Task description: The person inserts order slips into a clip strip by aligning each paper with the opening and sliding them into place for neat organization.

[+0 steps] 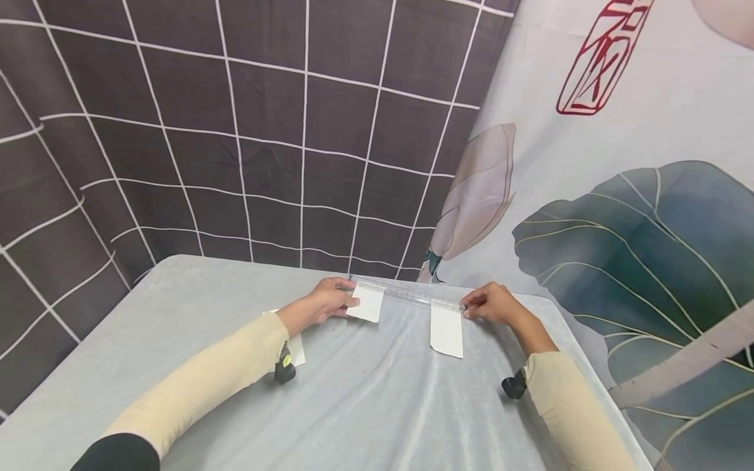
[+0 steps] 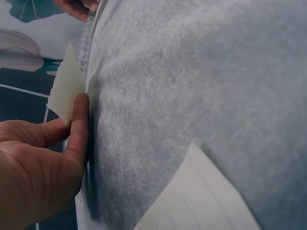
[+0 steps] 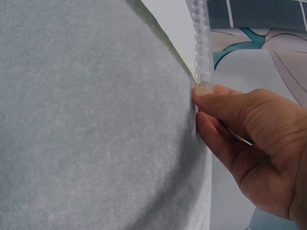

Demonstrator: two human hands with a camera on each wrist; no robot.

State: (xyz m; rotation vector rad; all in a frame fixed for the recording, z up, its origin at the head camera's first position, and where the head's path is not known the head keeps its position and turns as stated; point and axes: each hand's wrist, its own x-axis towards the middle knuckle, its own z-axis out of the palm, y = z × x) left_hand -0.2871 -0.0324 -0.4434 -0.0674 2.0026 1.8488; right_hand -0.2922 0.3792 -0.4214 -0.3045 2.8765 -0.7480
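A clear, bumpy plastic strip [image 1: 409, 296] stretches between the two hands near the back edge of the table. My left hand [image 1: 330, 301] pinches a small white paper piece [image 1: 368, 302] at the strip's left part, thumb on its near face. At the strip's other end, my right hand [image 1: 491, 304] pinches the plastic between thumb and fingertips, as the right wrist view shows closely. A second paper piece [image 1: 448, 330] hangs from the strip just left of that hand, its top edge along the plastic.
Another white paper piece [image 1: 297, 351] lies on the table, partly hidden under the left forearm; faint lines show on it in the left wrist view. A grey cloth [image 1: 365, 405] with creases covers the table. Behind it hang a dark grid-patterned curtain [image 1: 265, 163] and a leaf-printed one [image 1: 624, 242].
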